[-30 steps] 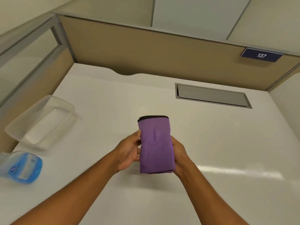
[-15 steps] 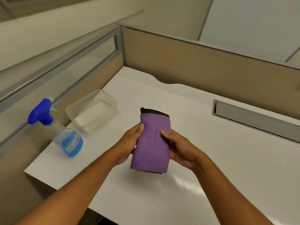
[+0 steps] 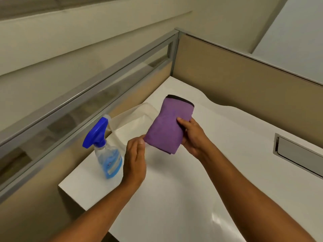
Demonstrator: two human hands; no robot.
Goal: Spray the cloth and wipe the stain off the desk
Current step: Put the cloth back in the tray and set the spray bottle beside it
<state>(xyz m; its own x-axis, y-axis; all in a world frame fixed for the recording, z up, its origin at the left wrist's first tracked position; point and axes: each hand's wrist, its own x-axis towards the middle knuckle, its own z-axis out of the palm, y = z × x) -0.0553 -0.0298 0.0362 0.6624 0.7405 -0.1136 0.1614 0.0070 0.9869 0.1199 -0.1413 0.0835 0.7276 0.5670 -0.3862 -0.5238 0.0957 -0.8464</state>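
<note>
A folded purple cloth (image 3: 168, 124) with a black hem is held above the white desk (image 3: 174, 198) by my right hand (image 3: 194, 135), thumb on top and fingers underneath. My left hand (image 3: 135, 161) is just off the cloth's lower left corner, fingers together and loosely extended, holding nothing. A clear spray bottle (image 3: 106, 151) with blue liquid and a blue trigger head stands upright near the desk's left edge, right beside my left hand. No stain shows on the desk surface.
A clear plastic tub (image 3: 138, 117) sits behind the bottle, partly hidden by the cloth. A grey cable hatch (image 3: 297, 154) is set in the desk at right. Tan partition walls (image 3: 244, 81) with a metal-framed glass strip enclose the desk's back and left.
My view has swung left and the bottle now sits near the middle. My left hand has let go of the cloth and dropped toward the bottle; my right hand alone holds the cloth, raised.
</note>
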